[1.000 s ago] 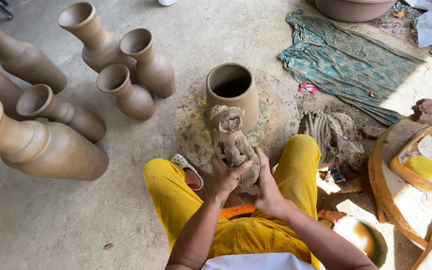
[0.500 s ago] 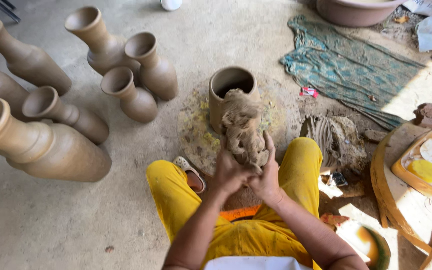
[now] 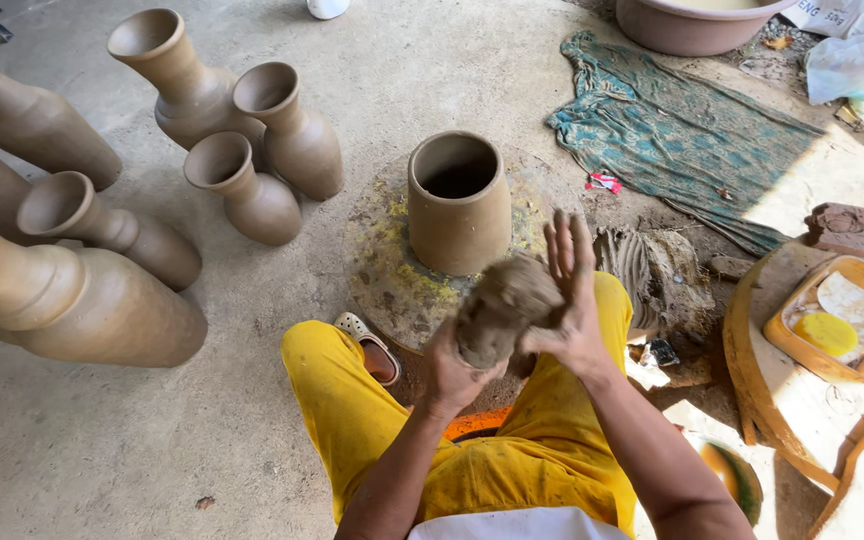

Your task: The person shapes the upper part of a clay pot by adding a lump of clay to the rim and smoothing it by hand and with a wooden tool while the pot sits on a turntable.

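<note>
- Clay lump (image 3: 505, 310) sits between both hands above the person's lap, just in front of the open clay cylinder (image 3: 458, 200) on the round turning slab (image 3: 382, 270).
- Left hand (image 3: 449, 372) cups the lump from beneath, fingers curled against its underside; right hand (image 3: 574, 305) presses flat on its far side with fingers spread and pointing up. The grip is a squeeze between palms, not a pinch.
- Lump looks soft and ragged at its edges, so a piece could tear off and drop onto the yellow trousers (image 3: 352, 420) or the slab if the palms shear it unevenly.
- Cylinder stands very near the hands; a wide elbow or a swing of the lump could dent its thin rim, which looks unfired.
- Wet clay is probably slick, and with the right fingers splayed rather than wrapped, the mass could slide out downward.
- Finished vases (image 3: 252, 190) stand and lie to the left, well apart, so they seem out of reach of a slip.
- Sandal (image 3: 372, 350) beside the slab's edge could catch falling scraps.
</note>
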